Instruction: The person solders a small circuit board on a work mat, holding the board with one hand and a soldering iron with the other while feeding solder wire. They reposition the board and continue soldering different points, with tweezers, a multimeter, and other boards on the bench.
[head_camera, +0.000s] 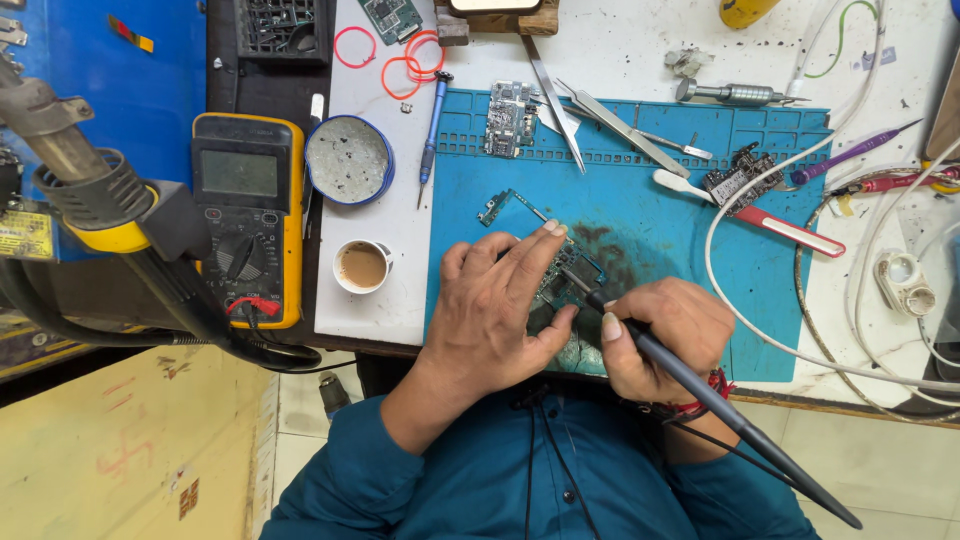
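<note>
My left hand (495, 305) presses down on a small green circuit board (572, 276) lying on the blue work mat (660, 220), fingers flat over its left part. My right hand (665, 335) grips a black probe-like tool (700, 390) like a pen; its tip touches the board just right of my left fingertips. The tool's long handle and cable run down to the lower right. Most of the board is hidden under my hands.
On the mat lie another circuit board (512, 118), a thin board strip (497, 207), tweezers (555, 100), a white-and-red brush (760, 215). Left of it: cup of tea (361, 266), round tin (349, 160), yellow multimeter (245, 215), blue screwdriver (431, 125), hot-air nozzle (80, 170). White cables (760, 330) loop at right.
</note>
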